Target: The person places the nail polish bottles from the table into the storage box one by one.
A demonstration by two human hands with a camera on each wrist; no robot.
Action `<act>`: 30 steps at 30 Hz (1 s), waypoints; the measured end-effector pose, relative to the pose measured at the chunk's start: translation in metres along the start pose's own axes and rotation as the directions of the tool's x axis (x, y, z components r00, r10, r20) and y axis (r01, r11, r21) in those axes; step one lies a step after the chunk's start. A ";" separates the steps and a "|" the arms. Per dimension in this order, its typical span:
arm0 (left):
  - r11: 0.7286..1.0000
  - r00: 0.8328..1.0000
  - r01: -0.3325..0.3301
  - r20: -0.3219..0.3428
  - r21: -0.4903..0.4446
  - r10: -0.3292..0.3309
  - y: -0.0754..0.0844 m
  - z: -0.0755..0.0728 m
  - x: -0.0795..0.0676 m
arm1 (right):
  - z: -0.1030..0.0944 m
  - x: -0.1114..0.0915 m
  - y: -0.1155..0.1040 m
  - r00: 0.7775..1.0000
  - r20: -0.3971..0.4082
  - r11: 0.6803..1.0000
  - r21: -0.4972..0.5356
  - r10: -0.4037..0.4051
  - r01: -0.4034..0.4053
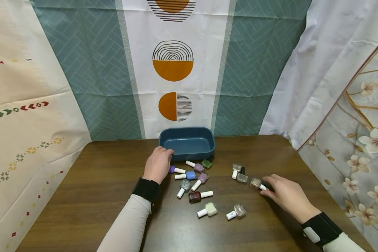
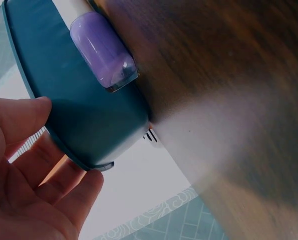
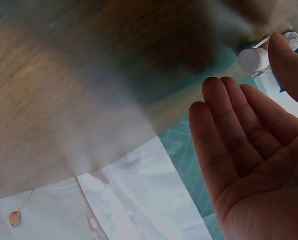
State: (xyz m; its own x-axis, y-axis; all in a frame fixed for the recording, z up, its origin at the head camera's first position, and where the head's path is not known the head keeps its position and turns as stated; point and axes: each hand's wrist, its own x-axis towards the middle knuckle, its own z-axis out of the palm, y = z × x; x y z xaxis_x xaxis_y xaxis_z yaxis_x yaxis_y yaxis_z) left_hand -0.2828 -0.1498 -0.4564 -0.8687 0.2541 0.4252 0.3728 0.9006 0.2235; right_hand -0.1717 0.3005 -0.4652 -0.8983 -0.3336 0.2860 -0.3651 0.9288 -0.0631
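My left hand (image 1: 157, 163) grips the left end of a dark blue plastic bin (image 1: 193, 156); in the left wrist view the thumb and fingers lie on either side of its rim. A purple nail polish bottle (image 2: 103, 50) lies right by the bin and that hand. At the right, my right hand (image 1: 288, 194) is beside a glitter nail polish bottle (image 1: 256, 183), fingertips right at its white cap (image 3: 251, 61). The right wrist view shows its fingers extended, with nothing between them and the thumb.
Several nail polish bottles lie in front of the bin, among them a blue one (image 1: 191, 175), a dark red one (image 1: 195, 197) and a pale green one (image 1: 211, 209). More glitter bottles (image 1: 240, 210) lie right of them. Patterned cloths hang behind the wooden table (image 1: 91, 196).
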 end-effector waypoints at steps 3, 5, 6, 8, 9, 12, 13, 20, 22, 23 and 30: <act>1.000 1.000 -0.006 -0.011 -0.003 0.006 0.000 -0.001 0.000 | 0.001 0.000 0.000 1.000 0.004 1.000 -0.008 0.001 -0.001; 1.000 1.000 -0.013 -0.019 0.000 0.013 0.000 -0.001 0.000 | 0.001 0.000 0.000 1.000 0.012 1.000 -0.012 0.004 -0.004; 1.000 1.000 -0.016 -0.024 0.003 0.016 0.000 -0.001 0.000 | 0.001 0.000 -0.001 1.000 0.013 1.000 -0.012 0.007 -0.007; 1.000 0.999 -0.023 -0.030 0.004 0.023 0.000 0.000 0.000 | 0.002 0.000 -0.001 1.000 0.020 1.000 -0.013 0.014 -0.014; 1.000 0.999 -0.027 -0.035 0.005 0.027 0.000 0.000 0.000 | 0.002 -0.001 -0.001 1.000 0.023 1.000 -0.010 0.018 -0.018; 0.999 0.999 -0.035 -0.042 0.004 0.035 -0.001 0.002 -0.001 | 0.002 -0.001 -0.001 0.999 0.034 0.999 -0.006 0.032 -0.032; 0.999 0.999 -0.035 -0.041 0.001 0.035 -0.001 0.002 -0.001 | 0.003 -0.001 -0.001 0.999 0.038 0.999 -0.005 0.033 -0.033; 0.999 0.999 -0.034 -0.042 -0.001 0.034 0.000 0.000 -0.002 | 0.003 0.000 -0.003 0.998 0.045 0.999 -0.007 0.046 -0.046; 0.999 0.999 -0.032 -0.041 0.000 0.032 0.000 0.000 -0.002 | 0.004 0.000 -0.003 0.998 0.048 0.999 -0.007 0.049 -0.049; 1.000 0.999 -0.030 -0.038 -0.002 0.030 0.000 0.000 -0.002 | 0.004 -0.001 -0.003 0.997 0.049 0.999 -0.007 0.052 -0.052; 1.000 0.999 -0.024 -0.039 0.001 0.024 -0.001 0.001 -0.002 | 0.006 0.000 -0.004 0.998 0.035 0.998 -0.013 0.055 -0.054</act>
State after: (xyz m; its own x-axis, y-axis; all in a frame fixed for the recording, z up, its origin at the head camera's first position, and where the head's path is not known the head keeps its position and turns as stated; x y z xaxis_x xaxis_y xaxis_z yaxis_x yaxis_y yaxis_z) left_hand -0.2820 -0.1508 -0.4581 -0.8462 0.2619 0.4640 0.3933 0.8945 0.2125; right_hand -0.1714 0.2957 -0.4710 -0.9248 -0.2876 0.2489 -0.3125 0.9476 -0.0660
